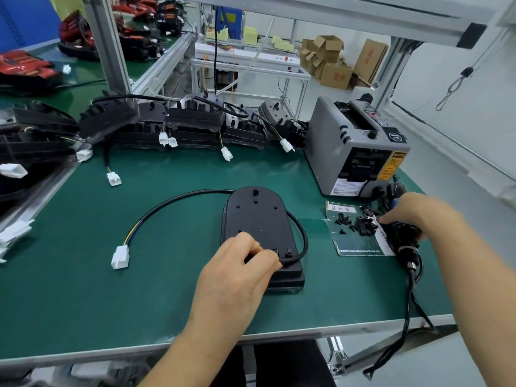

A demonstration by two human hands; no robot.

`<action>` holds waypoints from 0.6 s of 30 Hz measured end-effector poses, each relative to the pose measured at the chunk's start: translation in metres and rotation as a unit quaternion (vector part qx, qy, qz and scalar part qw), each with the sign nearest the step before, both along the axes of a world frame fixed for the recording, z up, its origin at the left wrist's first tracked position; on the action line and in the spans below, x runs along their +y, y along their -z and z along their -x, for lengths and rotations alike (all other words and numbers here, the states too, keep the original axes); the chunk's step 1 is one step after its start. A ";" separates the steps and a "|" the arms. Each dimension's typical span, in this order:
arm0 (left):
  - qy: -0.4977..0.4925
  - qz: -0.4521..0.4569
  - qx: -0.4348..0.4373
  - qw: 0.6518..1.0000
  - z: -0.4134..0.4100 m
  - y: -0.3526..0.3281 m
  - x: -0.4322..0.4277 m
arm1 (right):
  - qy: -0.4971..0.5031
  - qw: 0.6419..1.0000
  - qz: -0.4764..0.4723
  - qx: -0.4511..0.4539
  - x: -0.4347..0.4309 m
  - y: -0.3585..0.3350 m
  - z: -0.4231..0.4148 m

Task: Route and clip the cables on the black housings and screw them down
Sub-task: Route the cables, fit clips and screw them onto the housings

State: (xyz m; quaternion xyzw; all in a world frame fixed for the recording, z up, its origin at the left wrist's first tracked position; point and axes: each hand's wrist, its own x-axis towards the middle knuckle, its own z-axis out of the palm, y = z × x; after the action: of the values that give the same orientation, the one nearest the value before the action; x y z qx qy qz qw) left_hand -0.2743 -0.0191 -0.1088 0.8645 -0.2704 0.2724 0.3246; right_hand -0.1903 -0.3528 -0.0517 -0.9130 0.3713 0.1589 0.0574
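Observation:
A black housing point(258, 219) lies flat on the green mat in front of me. Its black cable point(178, 198) loops from the housing's far end round to the left and ends in a white connector point(120, 256); another stretch of it curves round the housing's right side to the near end. My left hand point(240, 263) rests on the housing's near end, fingers curled and pinching the cable there. My right hand point(416, 213) reaches over a pile of small black clips and screws point(360, 222) on a printed sheet, its fingertips at the pile. Whether it holds one is hidden.
A black electric screwdriver point(405, 241) lies on the mat under my right wrist, its cord hanging over the table edge. A grey tape dispenser point(354, 146) stands at the right rear. Several stacked black housings point(195, 124) with white connectors line the back. The table edge point(307, 333) is close.

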 end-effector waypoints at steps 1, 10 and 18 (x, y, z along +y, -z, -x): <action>-0.001 0.000 0.000 1.000 0.000 0.000 0.000 | 0.006 0.999 -0.033 -0.012 -0.003 0.000 0.000; -0.004 0.002 -0.006 1.000 0.000 0.000 0.000 | 0.111 0.924 -0.315 -0.187 -0.018 -0.024 0.033; -0.002 -0.001 -0.010 1.000 0.000 0.001 0.001 | 0.185 0.599 -0.620 -0.472 0.027 -0.025 0.066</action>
State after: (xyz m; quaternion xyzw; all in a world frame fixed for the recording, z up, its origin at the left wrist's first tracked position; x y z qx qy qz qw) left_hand -0.2742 -0.0184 -0.1094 0.8629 -0.2718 0.2814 0.3201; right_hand -0.2567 -0.3259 -0.0267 -0.5178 0.2657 -0.1157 0.8049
